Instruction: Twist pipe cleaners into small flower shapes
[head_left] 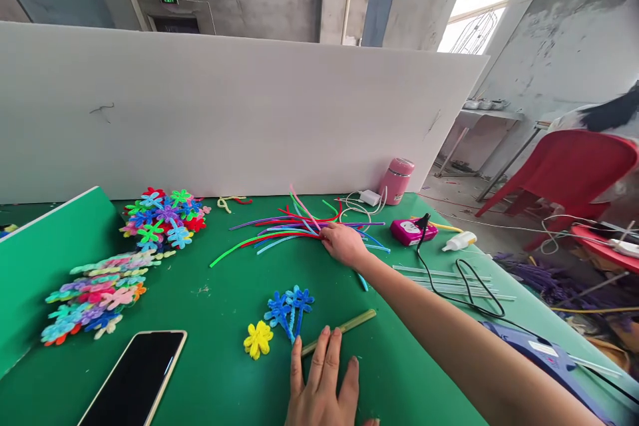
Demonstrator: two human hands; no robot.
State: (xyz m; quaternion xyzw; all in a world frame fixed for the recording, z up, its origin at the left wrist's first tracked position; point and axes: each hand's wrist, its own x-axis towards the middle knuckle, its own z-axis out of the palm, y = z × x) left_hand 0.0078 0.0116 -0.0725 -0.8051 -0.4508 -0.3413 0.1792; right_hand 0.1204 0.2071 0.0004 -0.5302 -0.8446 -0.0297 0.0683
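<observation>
My right hand (pixel 343 244) reaches out to a pile of coloured pipe cleaners (pixel 272 235), its fingers closed at a pink pipe cleaner (pixel 304 208) that slants up from the fingertips. Near the front, my left hand (pixel 324 373) lies flat with fingers apart. Its fingertips rest by an olive-green stick (pixel 357 324) and the stems of blue pipe-cleaner flowers (pixel 289 307). Left of these sits a yellow pipe-cleaner flower (pixel 258 339).
Finished flowers (pixel 162 218) are heaped at left, with rows of more (pixel 102 299) before them. A phone (pixel 137 379) lies front left. Rightward are a pink bottle (pixel 397 181), magenta box (pixel 407 231), glue bottle (pixel 459 241), clear sticks (pixel 449 283), black cord (pixel 469 289) and blue glue gun (pixel 544 359).
</observation>
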